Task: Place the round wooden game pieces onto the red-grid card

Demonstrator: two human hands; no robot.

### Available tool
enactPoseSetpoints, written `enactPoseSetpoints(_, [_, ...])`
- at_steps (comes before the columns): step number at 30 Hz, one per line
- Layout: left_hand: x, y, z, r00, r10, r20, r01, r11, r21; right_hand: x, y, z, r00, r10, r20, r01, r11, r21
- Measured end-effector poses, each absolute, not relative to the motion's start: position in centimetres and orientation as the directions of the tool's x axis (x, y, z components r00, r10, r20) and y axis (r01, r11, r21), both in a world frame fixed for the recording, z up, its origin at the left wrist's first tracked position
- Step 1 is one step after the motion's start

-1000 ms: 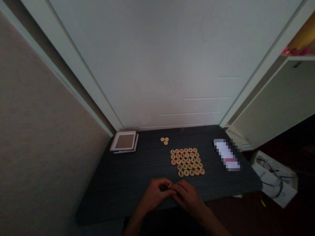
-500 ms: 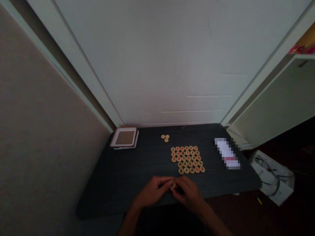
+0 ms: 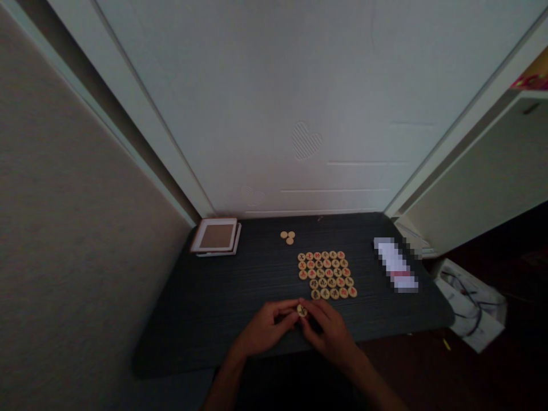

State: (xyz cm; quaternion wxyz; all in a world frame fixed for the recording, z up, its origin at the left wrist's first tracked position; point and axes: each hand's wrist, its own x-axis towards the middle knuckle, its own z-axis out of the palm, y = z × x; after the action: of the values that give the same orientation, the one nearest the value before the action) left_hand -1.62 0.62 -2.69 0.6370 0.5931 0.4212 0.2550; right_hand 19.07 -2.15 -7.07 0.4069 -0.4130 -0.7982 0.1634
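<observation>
A round, pale wooden disc with a dark character on its face (image 3: pixel 302 310) is pinched between the fingertips of the left hand (image 3: pixel 262 329) and the right hand (image 3: pixel 329 329), near the front edge of the dark, wood-grained desk (image 3: pixel 205 311). Just beyond the hands, toward the right edge, similar round wooden discs with red or dark characters (image 3: pixel 329 274) lie flat in five rows. Three plain, pale round discs (image 3: pixel 290 241) cluster near the back edge; a flat, white-bordered rectangular frame with a brown centre (image 3: pixel 217 236) lies by the back left corner.
</observation>
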Motion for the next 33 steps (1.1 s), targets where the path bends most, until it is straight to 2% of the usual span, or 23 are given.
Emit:
enactPoseSetpoints(19, [-1.17,0.77,-2.69,0.502,0.831,-0.240,0.081,0.230,0.970,19.23,-1.82,-7.52,-0.391,0.753,0.530,0.525,0.655,-0.543])
enactPoseSetpoints(33, [-1.00,1.12,-2.49,0.480,0.851,-0.214,0.077,0.202,0.976,19.25,-2.09,-7.14,-0.336,0.796,0.504,0.493,0.604,-0.626])
